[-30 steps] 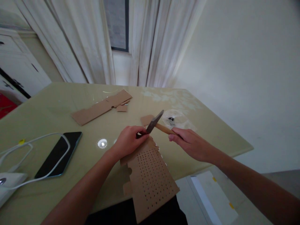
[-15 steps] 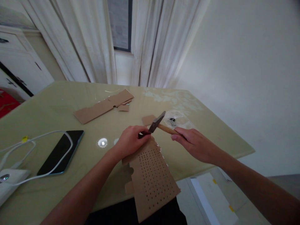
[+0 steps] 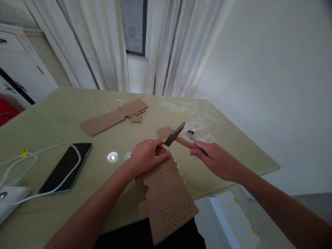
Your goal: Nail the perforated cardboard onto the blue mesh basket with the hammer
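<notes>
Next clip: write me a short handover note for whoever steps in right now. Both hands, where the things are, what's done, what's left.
Left hand: pressing down the far end of the perforated cardboard sheet, which overhangs the table edge.
Right hand: grip closed on the hammer handle, head raised just above the left fingers.
Nearby: cardboard strips, phone with white cable.
Done: sheet positioned and held.
Left: probably the hammer strike at the sheet's far edge; what it strikes is hidden.
</notes>
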The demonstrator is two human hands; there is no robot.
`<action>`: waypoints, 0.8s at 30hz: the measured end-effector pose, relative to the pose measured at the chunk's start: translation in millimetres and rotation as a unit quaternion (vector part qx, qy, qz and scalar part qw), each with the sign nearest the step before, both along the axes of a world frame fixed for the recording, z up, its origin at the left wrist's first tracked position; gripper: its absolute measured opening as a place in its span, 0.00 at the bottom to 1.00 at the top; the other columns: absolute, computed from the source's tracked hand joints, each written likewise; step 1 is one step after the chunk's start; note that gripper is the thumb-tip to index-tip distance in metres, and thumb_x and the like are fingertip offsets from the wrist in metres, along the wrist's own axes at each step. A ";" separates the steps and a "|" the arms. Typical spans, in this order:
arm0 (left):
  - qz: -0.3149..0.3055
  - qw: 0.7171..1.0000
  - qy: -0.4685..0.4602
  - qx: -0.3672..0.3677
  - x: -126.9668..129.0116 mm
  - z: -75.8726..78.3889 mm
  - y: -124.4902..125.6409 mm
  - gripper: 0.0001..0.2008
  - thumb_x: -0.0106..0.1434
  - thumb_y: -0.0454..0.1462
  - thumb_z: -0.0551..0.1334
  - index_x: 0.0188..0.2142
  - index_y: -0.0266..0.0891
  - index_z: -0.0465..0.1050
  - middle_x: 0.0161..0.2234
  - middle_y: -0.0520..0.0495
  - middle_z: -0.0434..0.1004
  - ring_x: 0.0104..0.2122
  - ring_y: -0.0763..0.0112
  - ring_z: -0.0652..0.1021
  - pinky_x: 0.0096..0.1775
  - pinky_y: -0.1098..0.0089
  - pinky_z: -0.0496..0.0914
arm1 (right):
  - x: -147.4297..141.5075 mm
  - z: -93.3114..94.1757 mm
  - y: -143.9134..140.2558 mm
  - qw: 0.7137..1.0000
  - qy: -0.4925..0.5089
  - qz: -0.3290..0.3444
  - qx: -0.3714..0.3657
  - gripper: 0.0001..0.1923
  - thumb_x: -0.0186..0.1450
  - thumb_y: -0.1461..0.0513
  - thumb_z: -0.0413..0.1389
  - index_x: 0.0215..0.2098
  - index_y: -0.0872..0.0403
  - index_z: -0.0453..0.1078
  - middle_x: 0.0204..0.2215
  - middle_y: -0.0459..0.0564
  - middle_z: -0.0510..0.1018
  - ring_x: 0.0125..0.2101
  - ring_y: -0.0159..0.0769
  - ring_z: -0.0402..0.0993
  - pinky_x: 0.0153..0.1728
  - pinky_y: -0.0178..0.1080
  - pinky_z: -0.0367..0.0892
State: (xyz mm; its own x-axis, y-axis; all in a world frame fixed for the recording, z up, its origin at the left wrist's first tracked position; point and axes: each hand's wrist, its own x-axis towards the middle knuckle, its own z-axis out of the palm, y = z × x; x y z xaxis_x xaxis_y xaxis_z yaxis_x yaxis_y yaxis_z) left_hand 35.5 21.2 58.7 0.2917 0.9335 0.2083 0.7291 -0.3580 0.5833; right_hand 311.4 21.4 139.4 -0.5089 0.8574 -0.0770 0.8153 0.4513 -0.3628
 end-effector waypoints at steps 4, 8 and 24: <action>0.003 1.000 -0.002 -0.015 1.0 1.2 -0.7 0.15 0.68 0.52 0.71 0.45 0.45 0.83 0.41 0.45 0.89 0.38 0.55 0.84 0.38 0.63 0.69 | -1.2 -5.4 -0.9 1.000 -0.021 0.014 0.004 0.21 0.82 0.48 0.47 0.37 0.50 0.67 0.30 0.48 0.77 0.33 0.41 0.74 0.35 0.42 0.58; 0.000 1.000 -0.013 -0.025 1.2 2.7 -1.1 0.16 0.68 0.52 0.71 0.46 0.46 0.83 0.42 0.45 0.89 0.38 0.55 0.85 0.38 0.63 0.69 | -3.2 -14.2 0.1 0.998 -0.051 0.028 0.008 0.21 0.82 0.48 0.46 0.38 0.50 0.68 0.31 0.49 0.78 0.35 0.43 0.75 0.36 0.42 0.58; 0.041 0.978 -0.206 -0.003 -10.0 -1.6 3.9 0.18 0.71 0.48 0.68 0.54 0.41 0.81 0.48 0.41 0.88 0.46 0.56 0.85 0.44 0.61 0.78 | -7.8 -20.7 18.8 0.985 0.165 -0.045 0.029 0.23 0.80 0.46 0.53 0.32 0.50 0.67 0.23 0.42 0.66 0.25 0.34 0.63 0.29 0.39 0.54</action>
State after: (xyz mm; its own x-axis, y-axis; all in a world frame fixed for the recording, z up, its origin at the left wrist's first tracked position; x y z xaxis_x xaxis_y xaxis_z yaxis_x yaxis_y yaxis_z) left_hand 25.5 25.1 57.1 0.1083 0.9521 0.2860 0.4579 -0.3032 0.8357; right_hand 303.6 40.2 118.7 -0.4192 0.8986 0.1296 0.6955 0.4097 -0.5903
